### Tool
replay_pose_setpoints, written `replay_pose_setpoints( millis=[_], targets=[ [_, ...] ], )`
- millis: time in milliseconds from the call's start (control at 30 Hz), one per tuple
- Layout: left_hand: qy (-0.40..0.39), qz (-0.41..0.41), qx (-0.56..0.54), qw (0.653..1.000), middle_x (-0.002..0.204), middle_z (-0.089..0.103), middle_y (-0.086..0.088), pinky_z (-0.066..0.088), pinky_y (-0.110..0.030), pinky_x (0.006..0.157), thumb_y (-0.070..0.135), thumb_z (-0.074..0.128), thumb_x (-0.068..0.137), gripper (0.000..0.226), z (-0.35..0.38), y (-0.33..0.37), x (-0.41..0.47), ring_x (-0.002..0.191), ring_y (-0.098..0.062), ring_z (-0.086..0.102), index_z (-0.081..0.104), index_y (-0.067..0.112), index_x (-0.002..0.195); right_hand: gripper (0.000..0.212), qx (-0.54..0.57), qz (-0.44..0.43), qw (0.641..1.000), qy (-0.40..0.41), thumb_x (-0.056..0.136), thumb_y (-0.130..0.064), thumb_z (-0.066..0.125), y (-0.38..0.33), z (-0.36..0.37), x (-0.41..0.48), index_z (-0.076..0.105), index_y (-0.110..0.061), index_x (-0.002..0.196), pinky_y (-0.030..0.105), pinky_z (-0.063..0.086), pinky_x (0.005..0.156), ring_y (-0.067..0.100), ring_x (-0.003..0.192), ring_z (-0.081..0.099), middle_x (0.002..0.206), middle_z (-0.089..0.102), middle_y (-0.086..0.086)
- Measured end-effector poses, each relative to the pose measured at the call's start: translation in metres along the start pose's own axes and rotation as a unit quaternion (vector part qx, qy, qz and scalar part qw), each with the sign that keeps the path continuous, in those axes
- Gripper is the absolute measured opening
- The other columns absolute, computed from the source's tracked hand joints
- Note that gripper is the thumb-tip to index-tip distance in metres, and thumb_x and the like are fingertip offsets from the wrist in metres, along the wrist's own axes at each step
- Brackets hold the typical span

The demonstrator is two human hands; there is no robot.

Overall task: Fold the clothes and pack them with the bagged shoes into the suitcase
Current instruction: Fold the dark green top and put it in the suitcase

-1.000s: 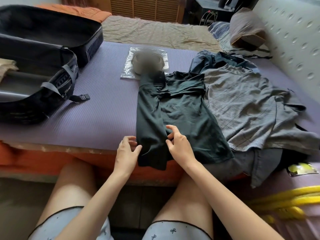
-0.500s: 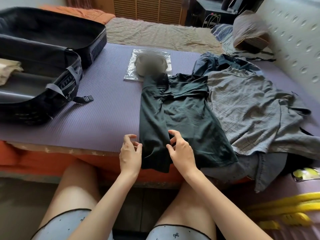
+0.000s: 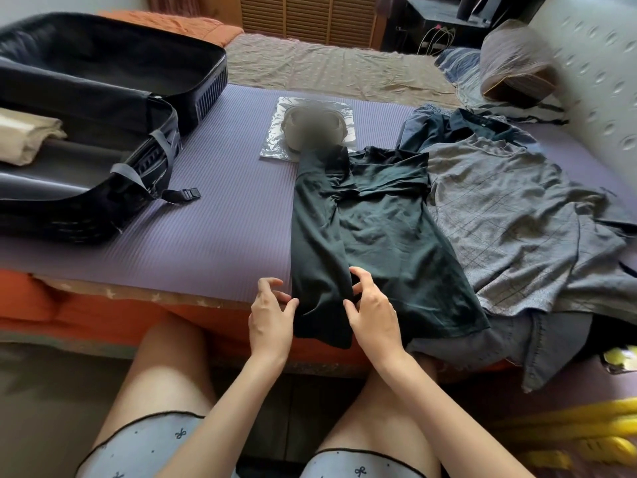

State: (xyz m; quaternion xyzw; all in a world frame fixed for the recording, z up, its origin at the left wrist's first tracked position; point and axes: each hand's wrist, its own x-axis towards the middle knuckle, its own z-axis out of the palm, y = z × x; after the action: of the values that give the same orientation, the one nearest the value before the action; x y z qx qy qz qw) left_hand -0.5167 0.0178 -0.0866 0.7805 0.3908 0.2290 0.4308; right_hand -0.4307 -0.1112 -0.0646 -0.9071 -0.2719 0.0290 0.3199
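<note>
Head view: your green shirt [image 3: 379,236] lies on the bed, one side folded in.
Hands: your left hand [image 3: 270,315] is loose and touches the fold; your right hand [image 3: 372,312] has fingertips on it, grip unclear.
Done: one beige cloth [image 3: 24,136] is packed.
Left: green shirt, grey shirt [image 3: 517,219], bagged shoes [image 3: 310,129].
Suitcase [image 3: 210,88]: open, showing only the beige cloth.

Half-folded dark green shirt [image 3: 379,236] on mat
</note>
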Motion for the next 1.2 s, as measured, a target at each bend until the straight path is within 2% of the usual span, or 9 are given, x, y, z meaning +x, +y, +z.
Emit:
replay_pose_setpoints(
  millis=[167, 300, 533, 633, 767, 833, 900, 1000, 1200],
  targets=[
    [0.018, -0.018, -0.018, 1.0, 0.091, 0.06, 0.005, 0.038, -0.022, 0.075, 0.012, 0.07, 0.082, 0.037, 0.003, 0.004, -0.005, 0.087, -0.01, 0.054, 0.046, 0.016, 0.111, 0.05, 0.014, 0.024, 1.0, 0.008, 0.088, -0.016, 0.063, 0.004, -0.002, 0.0, 0.045, -0.021, 0.135, 0.035, 0.049, 0.079, 0.02, 0.085, 0.065, 0.098, 0.062, -0.006],
    [0.006, -0.035, -0.072, 0.997, 0.089, 0.061, 0.003, 0.039, -0.009, 0.064, 0.007, 0.07, 0.081, 0.035, 0.001, 0.005, -0.004, 0.077, -0.001, 0.055, 0.049, 0.015, 0.108, 0.044, 0.032, 0.044, 0.999, 0.006, 0.09, -0.017, 0.061, 0.005, 0.001, -0.004, 0.047, -0.02, 0.131, 0.037, 0.049, 0.077, 0.021, 0.085, 0.064, 0.091, 0.059, -0.008],
    [-0.013, -0.052, -0.151, 0.987, 0.089, 0.065, 0.006, 0.043, -0.002, 0.063, 0.006, 0.068, 0.084, 0.031, -0.014, -0.005, -0.004, 0.083, -0.002, 0.06, 0.052, 0.019, 0.107, 0.036, 0.083, 0.069, 0.993, 0.045, 0.089, -0.006, 0.061, 0.011, -0.001, -0.005, 0.053, -0.016, 0.122, 0.037, 0.047, 0.077, 0.022, 0.084, 0.061, 0.084, 0.058, -0.007],
    [-0.042, -0.073, -0.157, 0.984, 0.091, 0.065, 0.005, 0.044, -0.007, 0.067, 0.011, 0.067, 0.085, 0.025, -0.01, -0.007, -0.002, 0.089, -0.007, 0.061, 0.054, 0.019, 0.105, 0.032, 0.083, 0.079, 0.992, 0.043, 0.09, -0.017, 0.062, 0.011, 0.001, -0.01, 0.052, -0.018, 0.12, 0.039, 0.049, 0.075, 0.021, 0.081, 0.062, 0.08, 0.058, -0.011],
    [-0.098, -0.093, -0.141, 0.981, 0.097, 0.065, 0.006, 0.048, -0.029, 0.089, 0.025, 0.069, 0.085, 0.025, -0.003, -0.014, -0.004, 0.1, -0.012, 0.059, 0.056, 0.021, 0.106, 0.036, 0.117, 0.117, 0.986, 0.017, 0.085, -0.031, 0.069, 0.007, 0.012, -0.027, 0.048, -0.02, 0.113, 0.032, 0.047, 0.073, 0.018, 0.078, 0.061, 0.078, 0.057, -0.009],
    [-0.108, -0.092, -0.118, 0.983, 0.098, 0.064, 0.006, 0.046, -0.026, 0.087, 0.027, 0.069, 0.085, 0.027, -0.003, -0.016, -0.006, 0.1, -0.011, 0.058, 0.058, 0.02, 0.108, 0.038, 0.146, 0.156, 0.977, 0.013, 0.081, -0.03, 0.073, 0.008, 0.02, -0.036, 0.05, -0.018, 0.109, 0.031, 0.045, 0.074, 0.019, 0.079, 0.06, 0.078, 0.058, -0.005],
    [-0.113, -0.089, -0.099, 0.985, 0.099, 0.064, 0.005, 0.043, -0.022, 0.083, 0.027, 0.067, 0.087, 0.024, -0.006, -0.019, -0.007, 0.098, -0.01, 0.058, 0.061, 0.017, 0.108, 0.029, 0.166, 0.188, 0.968, 0.006, 0.08, -0.029, 0.075, 0.01, 0.026, -0.042, 0.056, -0.016, 0.098, 0.031, 0.046, 0.073, 0.018, 0.078, 0.06, 0.077, 0.061, -0.004],
    [-0.131, -0.08, -0.08, 0.985, 0.098, 0.068, 0.006, 0.045, -0.023, 0.083, 0.029, 0.065, 0.088, 0.02, -0.009, -0.026, -0.008, 0.097, -0.009, 0.06, 0.067, 0.016, 0.103, 0.017, 0.171, 0.188, 0.967, 0.01, 0.083, -0.029, 0.071, 0.014, 0.03, -0.047, 0.061, -0.015, 0.082, 0.034, 0.048, 0.071, 0.017, 0.075, 0.062, 0.074, 0.065, -0.003],
    [-0.137, -0.109, -0.123, 0.977, 0.091, 0.069, 0.003, 0.048, -0.02, 0.076, 0.024, 0.067, 0.086, 0.013, -0.01, -0.033, -0.017, 0.089, -0.011, 0.064, 0.066, 0.016, 0.096, 0.016, 0.138, 0.182, 0.973, 0.042, 0.087, -0.038, 0.065, 0.019, 0.03, -0.055, 0.063, -0.022, 0.089, 0.042, 0.051, 0.073, 0.019, 0.077, 0.064, 0.076, 0.067, -0.004]
  ],
)
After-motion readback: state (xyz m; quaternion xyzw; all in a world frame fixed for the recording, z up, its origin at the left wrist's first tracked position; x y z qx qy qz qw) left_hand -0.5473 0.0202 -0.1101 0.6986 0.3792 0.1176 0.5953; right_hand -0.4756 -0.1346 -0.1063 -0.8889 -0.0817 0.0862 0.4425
